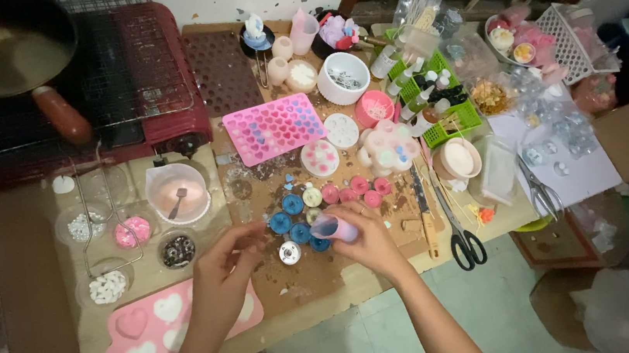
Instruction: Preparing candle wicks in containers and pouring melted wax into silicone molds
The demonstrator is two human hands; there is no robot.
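- The right hand (368, 242) is clenched around a small translucent cup (333, 227) of pink-lilac plastic, tipped on its side with the mouth towards the left, just over a cluster of small round moulds (297, 216).
- The left hand (225, 270) grasps nothing that shows; its fingertips are pinched together near a little white disc (289, 252) at the front of that cluster.
- By my judgement the step in hand is a pour from the cup into one small mould. It is done well with a slow tilt, the lip low and close over the opening, and the left hand steady beside the mould without nudging its neighbours.
- The round moulds are blue, and further right a row of pink ones (355, 189) sits close by. All are shallow, small and look smooth.
- Behind them lies a bright pink tray (275, 128) of many tiny heart hollows, flexible-looking like silicone.
- Under the left wrist a paler pink mould (144, 336) holds larger heart shapes filled with white.
- Black-handled scissors (461, 237) lie to the right on the worktop (294, 280), which is brown and strewn with crumbs.
- A clear jug (177, 192) with a pale pink fill stands to the left, near small dishes of beads.
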